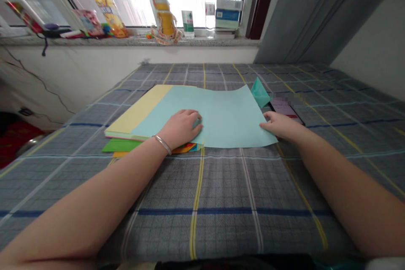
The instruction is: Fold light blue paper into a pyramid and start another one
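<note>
A light blue sheet of paper (228, 114) lies on top of a stack of coloured paper (133, 135) on a grey plaid cloth. My left hand (182, 127) rests on the sheet's near left part, knuckles up, fingers curled down onto it, with a silver bangle on the wrist. My right hand (278, 125) pinches the sheet's near right edge between thumb and fingers. A pale yellow sheet (142, 107) shows under the blue one at the left, with green and orange edges below it.
A folded teal paper shape (260, 91) sits behind the sheet, beside a dark phone (284, 109). The windowsill (133, 42) holds several bottles, a box and small items. A grey curtain (316, 12) hangs at the right.
</note>
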